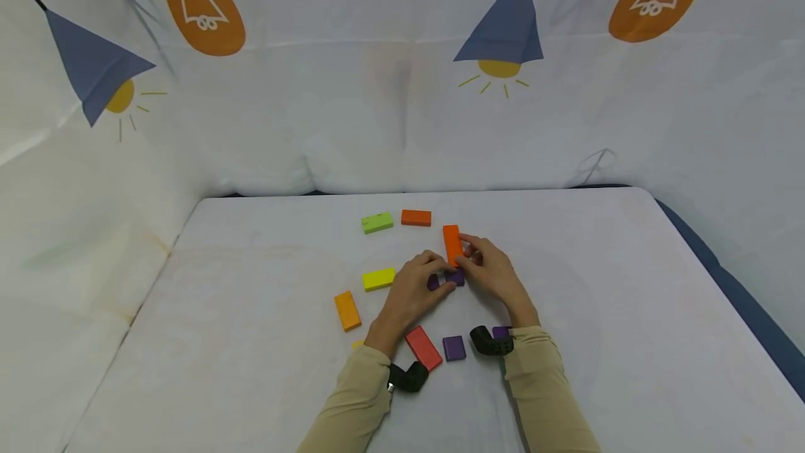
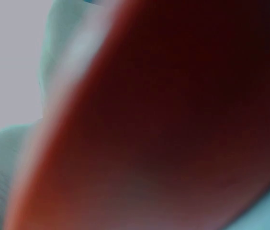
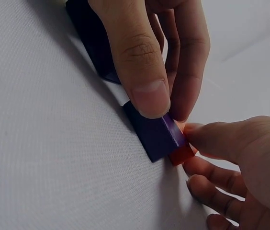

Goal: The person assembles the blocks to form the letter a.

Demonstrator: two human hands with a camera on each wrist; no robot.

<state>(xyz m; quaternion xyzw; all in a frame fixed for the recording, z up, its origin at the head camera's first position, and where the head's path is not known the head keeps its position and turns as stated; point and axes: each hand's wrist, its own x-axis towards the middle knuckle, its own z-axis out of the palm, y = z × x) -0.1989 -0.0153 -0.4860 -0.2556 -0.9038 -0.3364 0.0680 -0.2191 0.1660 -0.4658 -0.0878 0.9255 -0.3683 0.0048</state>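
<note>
In the head view my left hand (image 1: 415,289) pinches a small purple block (image 1: 455,277) between thumb and forefinger; the right wrist view shows the thumb over that block (image 3: 151,133). A second dark purple block (image 3: 89,38) lies behind the left thumb, partly hidden. My right hand (image 1: 493,271) holds an orange block (image 1: 451,243) by its right side and near end, thumb and fingertips at its edges. The orange block's near end meets the purple one. A blurred dark red shape (image 2: 149,120) fills most of the left wrist view.
Around the hands on the white table (image 1: 251,369) lie a green block (image 1: 377,222), an orange-red one (image 1: 416,218), a yellow one (image 1: 378,279), an amber one (image 1: 348,311), a red one (image 1: 424,347) and a purple one (image 1: 454,348). Another purple block sits partly behind the right wrist camera.
</note>
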